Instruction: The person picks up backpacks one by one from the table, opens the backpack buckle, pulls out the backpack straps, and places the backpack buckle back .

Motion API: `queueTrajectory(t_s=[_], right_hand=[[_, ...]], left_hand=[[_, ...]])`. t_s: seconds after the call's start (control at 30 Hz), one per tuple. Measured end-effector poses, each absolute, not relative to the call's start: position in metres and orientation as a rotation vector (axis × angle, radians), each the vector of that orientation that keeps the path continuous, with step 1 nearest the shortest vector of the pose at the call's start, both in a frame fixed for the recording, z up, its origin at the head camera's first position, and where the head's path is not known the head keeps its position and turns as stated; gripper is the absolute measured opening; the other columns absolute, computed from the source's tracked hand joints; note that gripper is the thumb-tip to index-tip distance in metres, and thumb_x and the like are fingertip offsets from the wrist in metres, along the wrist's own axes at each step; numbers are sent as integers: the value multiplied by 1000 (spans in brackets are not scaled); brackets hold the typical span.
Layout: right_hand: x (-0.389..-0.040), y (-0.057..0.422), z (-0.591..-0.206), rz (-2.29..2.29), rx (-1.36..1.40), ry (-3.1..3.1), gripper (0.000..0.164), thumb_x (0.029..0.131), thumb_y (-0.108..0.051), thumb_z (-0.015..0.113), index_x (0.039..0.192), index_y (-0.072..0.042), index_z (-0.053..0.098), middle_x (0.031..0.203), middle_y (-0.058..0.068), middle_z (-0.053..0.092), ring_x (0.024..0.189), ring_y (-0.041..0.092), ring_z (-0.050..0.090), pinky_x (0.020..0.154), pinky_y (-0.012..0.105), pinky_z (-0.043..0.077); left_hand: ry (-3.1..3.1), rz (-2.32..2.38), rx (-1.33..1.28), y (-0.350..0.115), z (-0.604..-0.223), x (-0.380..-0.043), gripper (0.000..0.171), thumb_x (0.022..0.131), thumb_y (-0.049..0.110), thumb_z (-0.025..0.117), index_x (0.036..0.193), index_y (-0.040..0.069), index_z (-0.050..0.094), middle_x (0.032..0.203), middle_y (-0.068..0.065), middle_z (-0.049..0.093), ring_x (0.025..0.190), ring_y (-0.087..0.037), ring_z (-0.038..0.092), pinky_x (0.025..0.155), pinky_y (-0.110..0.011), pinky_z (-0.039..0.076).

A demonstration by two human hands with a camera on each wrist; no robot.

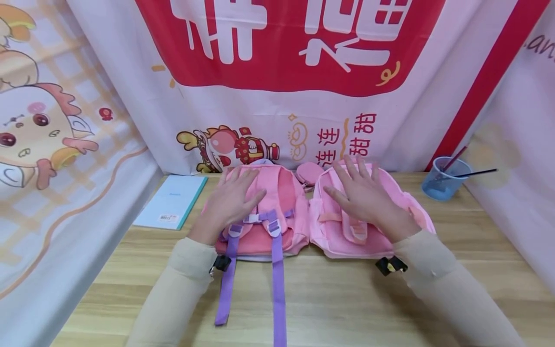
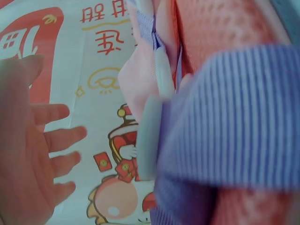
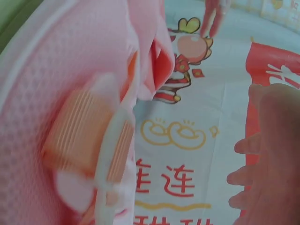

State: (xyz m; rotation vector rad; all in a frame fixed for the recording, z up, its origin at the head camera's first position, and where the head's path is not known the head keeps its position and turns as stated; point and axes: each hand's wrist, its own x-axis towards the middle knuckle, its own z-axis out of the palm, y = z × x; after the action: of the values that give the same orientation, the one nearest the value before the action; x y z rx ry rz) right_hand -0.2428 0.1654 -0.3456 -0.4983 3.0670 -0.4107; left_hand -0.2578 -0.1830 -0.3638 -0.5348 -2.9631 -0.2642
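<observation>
Two small pink backpacks lie side by side on the table with their shoulder straps facing up. Over the left backpack point(image 1: 287, 193), which has purple webbing straps point(image 1: 278, 284) trailing toward the front edge, my left hand point(image 1: 231, 195) is spread with its fingers straight. My right hand point(image 1: 365, 195) is spread likewise over the paler right backpack point(image 1: 334, 238). Both wrist views show a gap between each palm and the bag below. A purple strap point(image 2: 234, 117) with a white buckle fills much of the left wrist view; an orange strap point(image 3: 77, 133) shows in the right one.
A round pink pouch point(image 1: 309, 172) sits behind and between the bags. At the back left lies a light blue notebook point(image 1: 171, 195). A blue translucent cup point(image 1: 440, 188) holding pens stands at the back right. Printed cloth point(image 1: 269, 103) hangs behind the table point(image 1: 347, 303).
</observation>
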Motion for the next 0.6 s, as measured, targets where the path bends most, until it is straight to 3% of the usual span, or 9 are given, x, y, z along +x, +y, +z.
queueTrajectory(t_s=[0.23, 0.33, 0.4, 0.5, 0.6], right_hand=[[-241, 142, -342, -734, -681, 2989, 74, 111, -51, 53, 170, -10, 32, 179, 19, 23, 168, 43, 11, 134, 66, 9], [-243, 131, -343, -816, -741, 2976, 69, 110, -43, 59, 167, -8, 39, 174, 19, 36, 165, 43, 27, 133, 62, 20], [-243, 124, -345, -842, -772, 2982, 67, 109, -40, 61, 164, -7, 43, 169, 18, 45, 159, 42, 39, 130, 60, 31], [-243, 114, -349, -876, -825, 2977, 63, 110, -38, 62, 161, -5, 47, 163, 17, 54, 152, 40, 50, 126, 57, 39], [-243, 107, -352, -920, -869, 2955, 59, 110, -37, 62, 159, -4, 51, 158, 17, 59, 146, 38, 58, 122, 54, 45]], left_hand=[[-3027, -455, -491, -208, -361, -251, 67, 107, 54, 58, 163, 18, 48, 177, -14, 31, 164, -43, 29, 126, -69, 32], [-3012, -551, -513, -218, -362, -251, 61, 107, 49, 62, 159, 17, 54, 166, -16, 50, 147, -44, 54, 119, -66, 44], [-2991, -593, -533, -223, -362, -250, 57, 107, 46, 63, 155, 15, 58, 155, -16, 62, 136, -43, 63, 114, -64, 49], [-2988, -632, -540, -230, -364, -249, 53, 106, 44, 66, 150, 15, 63, 144, -15, 70, 129, -41, 68, 110, -62, 52], [-3006, -672, -531, -236, -367, -248, 52, 106, 43, 67, 150, 14, 62, 146, -13, 70, 138, -41, 63, 113, -64, 50]])
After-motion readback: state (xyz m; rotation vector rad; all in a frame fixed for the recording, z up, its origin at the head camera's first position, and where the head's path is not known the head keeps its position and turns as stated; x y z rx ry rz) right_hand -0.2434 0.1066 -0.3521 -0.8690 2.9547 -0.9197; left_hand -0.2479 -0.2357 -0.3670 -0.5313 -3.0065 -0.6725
